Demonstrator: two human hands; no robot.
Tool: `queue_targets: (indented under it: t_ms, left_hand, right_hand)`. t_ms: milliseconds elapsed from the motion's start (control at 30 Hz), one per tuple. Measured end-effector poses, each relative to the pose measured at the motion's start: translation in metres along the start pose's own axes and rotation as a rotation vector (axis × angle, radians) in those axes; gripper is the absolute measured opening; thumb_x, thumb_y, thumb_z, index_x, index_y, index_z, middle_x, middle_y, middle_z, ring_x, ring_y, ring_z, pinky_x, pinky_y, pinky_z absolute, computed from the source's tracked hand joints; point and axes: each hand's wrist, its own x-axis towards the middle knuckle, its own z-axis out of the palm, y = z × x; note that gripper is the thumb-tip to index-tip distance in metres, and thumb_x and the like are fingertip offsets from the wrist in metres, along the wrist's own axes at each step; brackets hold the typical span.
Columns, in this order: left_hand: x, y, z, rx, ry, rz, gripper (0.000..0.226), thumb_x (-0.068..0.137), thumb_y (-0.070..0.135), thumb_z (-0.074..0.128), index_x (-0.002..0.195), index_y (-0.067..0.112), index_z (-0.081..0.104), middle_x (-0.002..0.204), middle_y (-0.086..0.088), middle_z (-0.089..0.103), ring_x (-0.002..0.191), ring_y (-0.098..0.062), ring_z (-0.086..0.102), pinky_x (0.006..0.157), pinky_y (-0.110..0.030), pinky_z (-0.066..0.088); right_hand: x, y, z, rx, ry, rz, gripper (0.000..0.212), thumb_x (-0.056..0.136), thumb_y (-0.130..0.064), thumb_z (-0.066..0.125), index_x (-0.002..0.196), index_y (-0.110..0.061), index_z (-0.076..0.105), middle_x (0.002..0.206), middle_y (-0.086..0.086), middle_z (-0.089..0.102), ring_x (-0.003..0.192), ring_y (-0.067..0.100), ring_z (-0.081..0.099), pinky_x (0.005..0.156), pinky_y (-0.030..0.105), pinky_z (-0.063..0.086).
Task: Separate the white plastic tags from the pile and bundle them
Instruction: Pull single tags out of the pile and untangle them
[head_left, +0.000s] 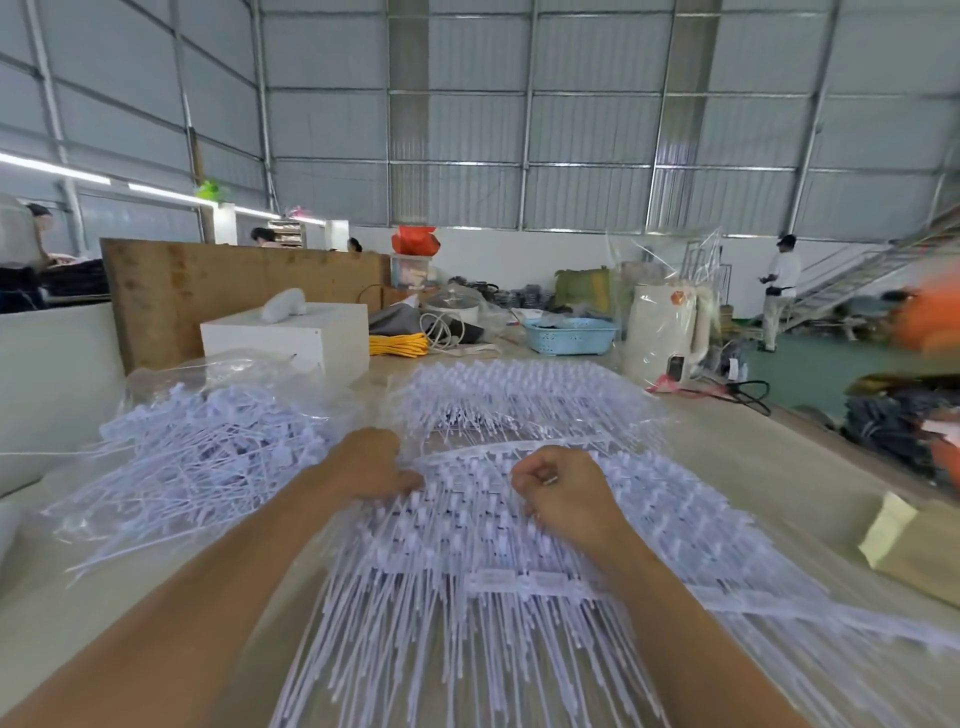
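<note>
Both hands work at the middle of a broad sheet of white plastic tags (467, 561) that lies flat on the pale worktop (769, 467), its long thin tails fanning toward the near edge and its small heads in rows toward the far side. The left hand (376, 465) has its fingers curled down into the tags, pinching some of them at its fingertips. The right hand (563, 491), just beside it with a gap of tags between them, is likewise curled, thumb and fingers closed on tags; a ring shows on one finger. A second mass of the same tags (519, 400) lies just beyond the hands, on clear plastic film. To the left, a loose tangled heap of separated tags (208, 462) rests on a crumpled clear plastic bag (228, 369), well apart from the right hand and near the left forearm. Farther left and back stands a white box (291, 335) with a white object on top, and behind it a brown board (234, 280) set upright. Beyond the tags are a coil of yellow cord (397, 344), a light blue basket (569, 335) and a cream appliance wrapped in plastic (660, 332). At the near right edge lies a piece of cardboard (914, 545). A person in a white shirt (782, 288) stands far right by a metal staircase.
</note>
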Motion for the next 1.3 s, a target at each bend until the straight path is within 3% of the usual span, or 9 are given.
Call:
queue_targets:
  t_ms: [133,300,433,700,933,1000,1100,1200,1300]
  left_hand:
    - [0.002,-0.004,-0.01,-0.227,0.056,0.022,0.043,0.068,0.044,0.081,0.09,0.015,0.059,0.09,0.0,0.054,0.084,-0.016,0.054,0.073,-0.03,0.045]
    - [-0.001,-0.006,-0.024,-0.284,-0.015,0.053,0.024,0.078,0.026,0.077,0.08,0.01,0.06,0.074,-0.004,0.052,0.062,-0.015,0.048,0.054,-0.023,0.037]
    - [0.0,0.001,-0.036,-0.507,0.236,0.036,0.023,0.084,0.025,0.071,0.077,0.011,0.055,0.074,-0.006,0.057,0.063,-0.019,0.057,0.063,-0.031,0.047]
    - [-0.03,0.059,-0.088,-0.773,0.639,0.269,0.019,0.079,0.031,0.074,0.077,0.02,0.059,0.074,0.002,0.066,0.039,0.002,0.053,0.043,-0.012,0.044]
    - [-0.069,0.09,-0.136,-0.806,0.896,0.387,0.024,0.079,0.034,0.074,0.072,0.033,0.05,0.073,0.015,0.056,0.058,-0.001,0.058,0.047,-0.021,0.051]
    - [-0.077,0.089,-0.151,-0.855,0.941,0.4,0.025,0.079,0.035,0.074,0.073,0.033,0.05,0.074,0.011,0.056,0.06,-0.008,0.061,0.052,-0.029,0.054]
    - [-0.091,0.089,-0.17,-0.895,1.001,0.461,0.023,0.081,0.03,0.073,0.076,0.029,0.051,0.077,-0.006,0.064,0.046,0.001,0.053,0.041,-0.018,0.044]
    - [-0.107,0.094,-0.18,-0.842,0.98,0.526,0.022,0.083,0.03,0.071,0.076,0.029,0.05,0.078,-0.015,0.067,0.041,-0.002,0.051,0.038,-0.014,0.039]
    - [-0.121,0.104,-0.185,-0.806,0.891,0.6,0.018,0.085,0.027,0.069,0.076,0.023,0.054,0.072,-0.004,0.067,0.041,0.0,0.053,0.039,-0.011,0.037]
  right_hand:
    - [0.001,-0.001,-0.01,-0.008,0.109,-0.052,0.018,0.088,0.002,0.056,0.079,-0.009,0.067,0.071,-0.012,0.057,0.067,0.011,0.058,0.055,0.011,0.044]
    - [0.006,0.003,-0.02,-0.019,0.179,-0.019,0.019,0.088,0.001,0.056,0.075,-0.008,0.067,0.067,-0.007,0.059,0.066,0.016,0.058,0.061,0.021,0.046]
    - [0.01,0.011,-0.023,-0.015,0.225,0.052,0.021,0.086,0.003,0.055,0.068,-0.004,0.064,0.064,-0.003,0.06,0.058,0.014,0.055,0.06,0.027,0.049]
    - [0.015,0.009,-0.049,0.195,0.652,0.006,0.022,0.086,0.004,0.051,0.095,-0.012,0.062,0.079,0.0,0.06,0.073,0.022,0.057,0.066,0.031,0.043]
    - [0.014,0.021,-0.063,0.069,0.522,0.192,0.023,0.09,-0.02,0.06,0.068,-0.016,0.055,0.058,0.001,0.05,0.06,0.024,0.047,0.061,0.034,0.042]
    - [0.011,0.018,-0.061,0.04,0.501,0.189,0.029,0.091,-0.026,0.061,0.075,-0.002,0.062,0.061,0.01,0.055,0.062,0.029,0.05,0.07,0.043,0.048]
    - [0.009,0.014,-0.06,0.031,0.578,0.113,0.037,0.092,-0.025,0.059,0.086,0.011,0.063,0.081,0.025,0.065,0.074,0.038,0.06,0.072,0.043,0.05]
    - [0.009,0.011,-0.064,0.088,0.609,0.095,0.021,0.093,-0.02,0.058,0.085,-0.002,0.064,0.075,0.007,0.064,0.064,0.016,0.055,0.063,0.03,0.041]
    - [0.011,0.008,-0.066,0.106,0.596,0.063,0.004,0.091,-0.01,0.058,0.088,-0.013,0.06,0.067,-0.004,0.05,0.056,0.007,0.043,0.061,0.024,0.035]
